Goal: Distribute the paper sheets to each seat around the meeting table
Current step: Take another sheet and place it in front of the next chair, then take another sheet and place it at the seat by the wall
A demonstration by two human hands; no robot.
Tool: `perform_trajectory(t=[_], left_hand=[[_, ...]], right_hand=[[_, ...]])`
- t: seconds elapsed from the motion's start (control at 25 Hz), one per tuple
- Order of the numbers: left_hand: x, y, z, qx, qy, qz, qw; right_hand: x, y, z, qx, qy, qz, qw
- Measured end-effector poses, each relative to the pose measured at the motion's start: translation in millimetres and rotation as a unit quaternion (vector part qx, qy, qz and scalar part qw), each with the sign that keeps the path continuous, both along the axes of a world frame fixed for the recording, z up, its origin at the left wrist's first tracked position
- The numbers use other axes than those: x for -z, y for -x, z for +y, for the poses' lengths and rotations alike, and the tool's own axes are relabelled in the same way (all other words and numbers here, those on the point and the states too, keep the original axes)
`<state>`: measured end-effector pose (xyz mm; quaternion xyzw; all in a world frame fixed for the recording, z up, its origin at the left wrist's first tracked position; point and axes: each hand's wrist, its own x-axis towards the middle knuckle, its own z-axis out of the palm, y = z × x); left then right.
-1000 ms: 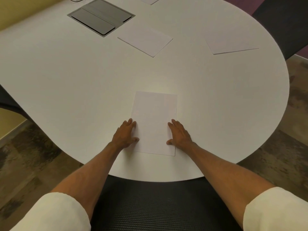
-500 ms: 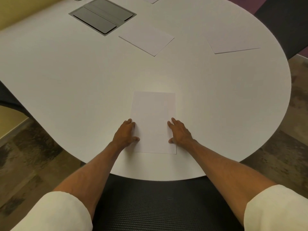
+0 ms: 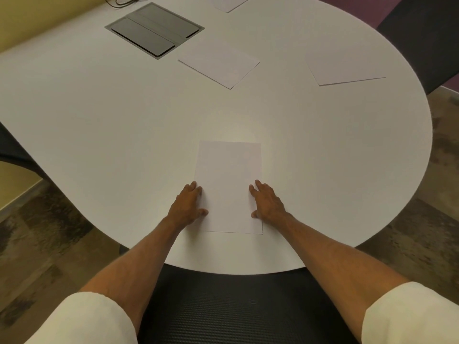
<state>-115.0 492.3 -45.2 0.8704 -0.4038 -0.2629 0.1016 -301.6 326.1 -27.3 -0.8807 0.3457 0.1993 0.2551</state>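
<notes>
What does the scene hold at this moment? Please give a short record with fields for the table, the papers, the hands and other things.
surface: white table with a rounded end
paper in front: near sheet, flat on the table, between both hands
other papers: middle sheet; right sheet; far sheet, cut by the top edge
left hand: left hand rests flat at the near sheet's left edge
right hand: right hand rests flat at its right edge
other: grey panel set in the table; black chair at the near edge

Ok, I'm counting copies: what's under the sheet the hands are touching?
Only the white table shows around the sheet, which lies flat. Left hand and right hand rest on its side edges. Whether a second sheet lies beneath is hidden.
</notes>
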Motion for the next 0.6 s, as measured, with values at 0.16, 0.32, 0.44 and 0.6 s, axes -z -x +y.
perform_trajectory(t=[0.16,0.32,0.44,0.6], left_hand=[[-3.0,0.4,0.3,0.037,-0.026,-0.027,0.999],[-5.6,-0.7,-0.8,0.028,-0.027,-0.020,0.999],[-9.0,-1.8,0.0,0.026,-0.035,-0.005,0.999],[-28.1,-1.8,1.2,0.021,-0.031,-0.008,0.999]], right_hand=[[-1.3,-1.3,0.2,-0.002,-0.002,0.001,1.000],[-4.0,-0.4,0.2,0.000,-0.011,-0.003,1.000],[-8.9,2.0,-0.6,0.013,-0.032,-0.023,0.999],[-21.9,1.4,-2.0,0.017,-0.028,-0.041,0.999]])
